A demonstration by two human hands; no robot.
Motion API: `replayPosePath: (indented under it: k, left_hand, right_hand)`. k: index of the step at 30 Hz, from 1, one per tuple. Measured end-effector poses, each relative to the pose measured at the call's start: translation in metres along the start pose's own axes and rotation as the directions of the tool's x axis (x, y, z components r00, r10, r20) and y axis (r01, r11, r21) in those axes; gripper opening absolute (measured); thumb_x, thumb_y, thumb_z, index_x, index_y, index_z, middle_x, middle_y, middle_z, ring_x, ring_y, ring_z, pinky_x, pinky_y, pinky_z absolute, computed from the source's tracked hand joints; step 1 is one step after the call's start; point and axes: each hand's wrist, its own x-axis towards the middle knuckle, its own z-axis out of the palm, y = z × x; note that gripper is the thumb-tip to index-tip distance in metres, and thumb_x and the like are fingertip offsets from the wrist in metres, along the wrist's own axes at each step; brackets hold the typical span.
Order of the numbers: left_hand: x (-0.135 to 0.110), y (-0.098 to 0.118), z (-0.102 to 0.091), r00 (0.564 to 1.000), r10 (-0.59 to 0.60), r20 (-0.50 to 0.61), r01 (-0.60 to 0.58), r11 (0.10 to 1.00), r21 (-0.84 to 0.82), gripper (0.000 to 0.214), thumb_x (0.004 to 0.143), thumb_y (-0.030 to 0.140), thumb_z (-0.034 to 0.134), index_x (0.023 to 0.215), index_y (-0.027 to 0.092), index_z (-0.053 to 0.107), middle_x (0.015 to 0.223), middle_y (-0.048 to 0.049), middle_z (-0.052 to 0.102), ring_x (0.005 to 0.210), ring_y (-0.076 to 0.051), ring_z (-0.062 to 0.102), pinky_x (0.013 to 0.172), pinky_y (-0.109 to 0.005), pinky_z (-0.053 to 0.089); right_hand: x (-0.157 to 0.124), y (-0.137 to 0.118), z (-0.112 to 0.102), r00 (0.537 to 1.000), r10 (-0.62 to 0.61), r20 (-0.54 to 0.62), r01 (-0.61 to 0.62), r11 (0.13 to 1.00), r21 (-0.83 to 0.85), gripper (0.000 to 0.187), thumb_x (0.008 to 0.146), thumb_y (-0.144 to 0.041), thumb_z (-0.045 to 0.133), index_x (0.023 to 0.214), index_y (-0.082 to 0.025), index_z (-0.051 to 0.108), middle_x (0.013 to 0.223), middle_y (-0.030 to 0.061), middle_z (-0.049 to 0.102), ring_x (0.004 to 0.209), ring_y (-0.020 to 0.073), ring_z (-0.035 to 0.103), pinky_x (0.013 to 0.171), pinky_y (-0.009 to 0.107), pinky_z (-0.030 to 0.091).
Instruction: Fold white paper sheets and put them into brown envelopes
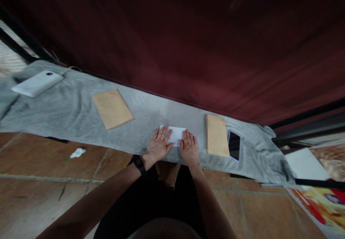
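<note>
A small white folded paper (175, 134) lies on a grey cloth (151, 113) that covers a long low surface. My left hand (158, 145) rests flat on the paper's left part, fingers stretched out; a black watch sits on that wrist. My right hand (189, 147) lies flat on the paper's right edge, fingers together and extended. Neither hand grips anything. The paper's lower half is hidden under my hands.
A brown envelope (112, 108) lies to the left, a stack of brown envelopes (216, 134) to the right, with a dark phone (234, 145) beside it. A white power bank (37, 83) sits far left. Behind hangs a dark red curtain (188, 41). A paper scrap (78, 152) lies on the tiled floor.
</note>
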Motion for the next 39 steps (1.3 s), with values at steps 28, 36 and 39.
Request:
replayPosePath:
  k: [28,36,39]
  left_hand:
    - [-0.014,-0.002,-0.022,0.919,-0.379,-0.110,0.370,0.924,-0.090,0.048,0.091,0.034,0.048,0.133,0.013,0.059,0.139,-0.0195,0.059,0.125,-0.035,0.055,0.100,-0.050,0.047]
    - [0.008,-0.008,-0.018,0.819,-0.572,-0.042,0.474,0.717,-0.511,0.020,0.078,0.024,0.062,0.097,0.019,0.062,0.093,-0.0074,0.067,0.095,-0.026,0.065,0.091,-0.046,0.052]
    - [0.014,-0.012,-0.013,0.805,-0.591,0.040,0.448,0.563,-0.695,0.026,0.074,0.014,0.059,0.100,0.019,0.058,0.086,-0.0042,0.068,0.081,-0.021,0.068,0.080,-0.039,0.056]
  right_hand:
    - [-0.021,-0.021,-0.008,0.994,0.015,-0.104,-0.006,0.997,0.083,0.053,0.101,-0.020,0.036,0.154,-0.013,0.037,0.158,0.0138,0.041,0.147,0.0243,0.036,0.118,0.048,0.032]
    - [-0.024,-0.050,-0.007,0.999,-0.002,-0.034,0.004,0.998,0.067,0.064,0.096,-0.037,0.054,0.152,-0.010,0.039,0.158,0.0172,0.038,0.147,0.0290,0.035,0.120,0.048,0.030]
    - [-0.020,-0.056,-0.009,1.000,0.007,-0.013,-0.006,0.998,0.066,0.068,0.094,-0.040,0.058,0.152,-0.008,0.040,0.158,0.0192,0.037,0.147,0.0307,0.035,0.120,0.049,0.030]
